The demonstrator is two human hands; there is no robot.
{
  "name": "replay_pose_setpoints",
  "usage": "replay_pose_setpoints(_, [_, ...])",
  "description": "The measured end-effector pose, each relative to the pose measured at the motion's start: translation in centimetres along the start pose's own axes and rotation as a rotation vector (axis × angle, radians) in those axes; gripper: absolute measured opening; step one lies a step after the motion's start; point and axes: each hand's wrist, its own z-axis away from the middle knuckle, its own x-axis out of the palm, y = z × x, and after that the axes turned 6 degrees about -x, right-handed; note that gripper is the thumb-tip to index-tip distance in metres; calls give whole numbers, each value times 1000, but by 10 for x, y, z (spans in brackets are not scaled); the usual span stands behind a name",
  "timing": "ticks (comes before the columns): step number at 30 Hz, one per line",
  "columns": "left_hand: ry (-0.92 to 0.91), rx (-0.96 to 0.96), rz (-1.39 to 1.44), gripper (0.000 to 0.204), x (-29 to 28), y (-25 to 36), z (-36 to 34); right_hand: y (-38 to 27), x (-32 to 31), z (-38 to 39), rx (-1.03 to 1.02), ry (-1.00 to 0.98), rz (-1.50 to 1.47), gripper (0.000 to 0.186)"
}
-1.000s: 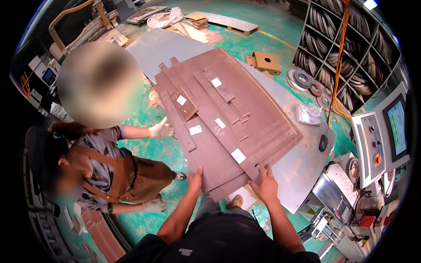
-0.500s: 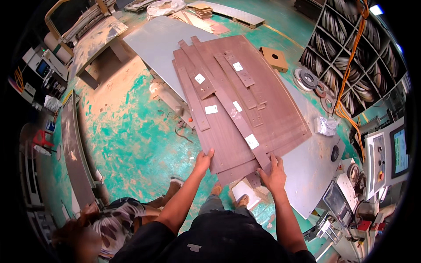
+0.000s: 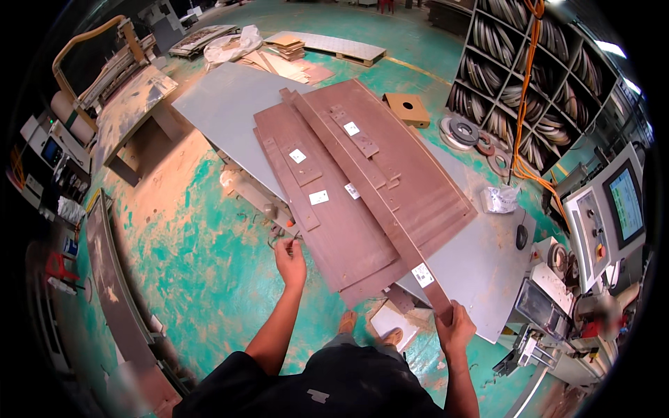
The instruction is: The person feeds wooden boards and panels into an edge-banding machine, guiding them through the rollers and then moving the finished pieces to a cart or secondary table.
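Note:
My right hand (image 3: 456,329) grips the near end of a long brown wooden strip (image 3: 376,216), thumb and fingers wrapped round it. The strip lies slantwise over a stack of brown panels (image 3: 348,251), its near end sticking out past the stack and tilted on edge. A white label (image 3: 422,274) is stuck near the held end. My left hand (image 3: 290,261) hangs beside the stack's left edge, fingers loosely curled with nothing visible in them. Shorter labelled brown strips (image 3: 300,164) rest on the panels, partly hidden behind the long one.
A grey table (image 3: 481,292) carries the stack, with a cardboard box (image 3: 407,110), edging rolls (image 3: 463,130), a plastic-wrapped bundle (image 3: 500,200) and a black mouse (image 3: 521,237). At the right stands a control panel with a screen (image 3: 622,200). A rack of coiled edging (image 3: 519,83) stands behind.
My left hand has let go of the stack's near left corner and moved left. My right hand has pulled the long strip toward me and to the right, turning it on edge.

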Motion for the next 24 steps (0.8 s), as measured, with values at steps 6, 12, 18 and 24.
replay_pose_setpoints(6, [-642, -497, 684, 54, 73, 144, 21, 25, -41, 102, 89, 68, 56, 50])
replay_pose_setpoints(12, [-1089, -559, 868, 57, 147, 206, 73, 31, -76, 198, 293, 56, -7, 58])
replay_pose_setpoints(18, [-875, -566, 824, 58, 176, 222, -5, 50, -158, 227, 548, 106, -474, 84])
replay_pose_setpoints(24, [-917, -662, 832, 60, 211, 247, 24, 29, -175, 258, 510, 872, -1024, 66])
